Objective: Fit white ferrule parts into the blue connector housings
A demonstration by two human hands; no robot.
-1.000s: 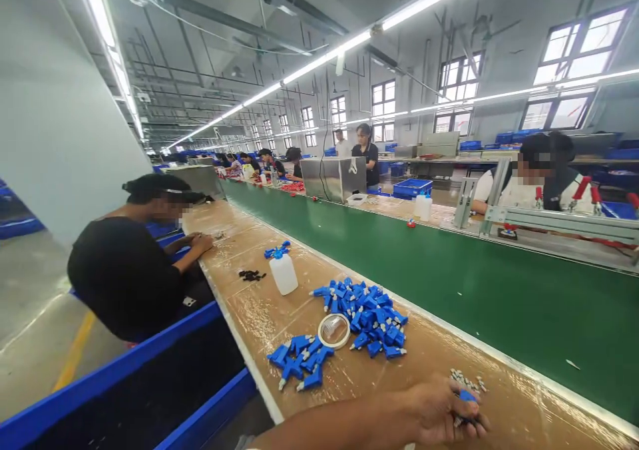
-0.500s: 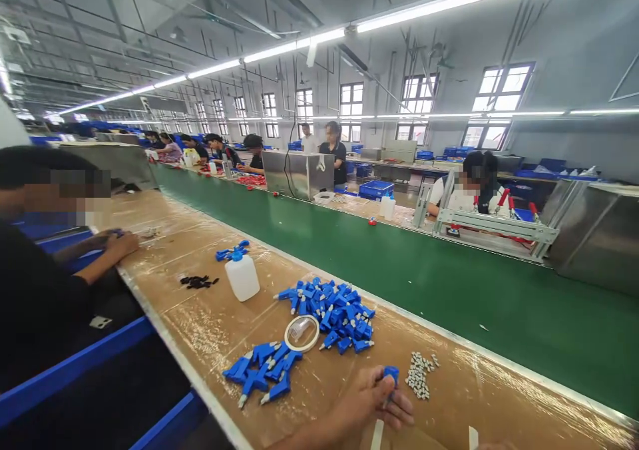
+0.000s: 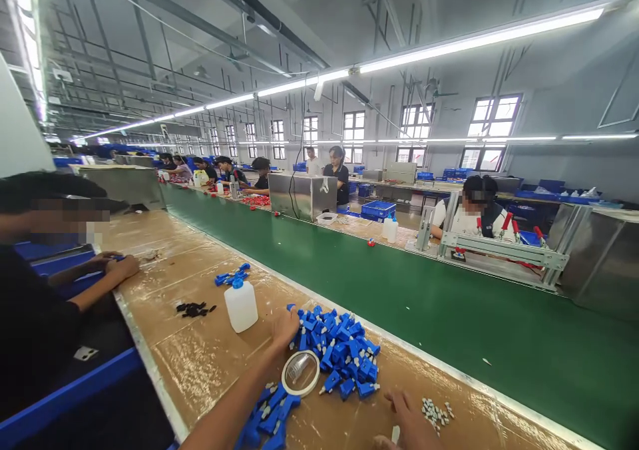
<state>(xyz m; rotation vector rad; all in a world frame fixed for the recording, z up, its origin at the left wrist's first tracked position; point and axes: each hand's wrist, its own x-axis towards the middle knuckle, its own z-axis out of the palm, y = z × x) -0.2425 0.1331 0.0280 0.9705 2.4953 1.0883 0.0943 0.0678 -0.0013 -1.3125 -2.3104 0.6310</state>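
My left hand [image 3: 285, 328] reaches to the left edge of a large pile of blue plastic parts [image 3: 335, 347] with pale tips. Its fingers close around a blue plastic part, which shows just past the fingertips. My right hand [image 3: 410, 418] is low over the bench, fingers apart, with nothing visible in it. Just to its right lie small grey-white pieces [image 3: 437, 413]. A white ring [image 3: 285, 377] with a clear object inside rests against the pile. More blue parts [image 3: 273, 415] sit in a smaller group, partly hidden by my left forearm.
A white bottle [image 3: 240, 307] with a blue cap stands left of the pile, near black pieces [image 3: 194, 309]. A green conveyor belt [image 3: 349, 290] runs behind the bench. A co-worker [image 3: 40, 303] sits at left; another works across the belt beside a metal frame [image 3: 504, 247].
My left hand has gone from beside the small grey-white pieces to the far-left edge of the blue pile. My right hand has come into fuller view. The view has tilted up.
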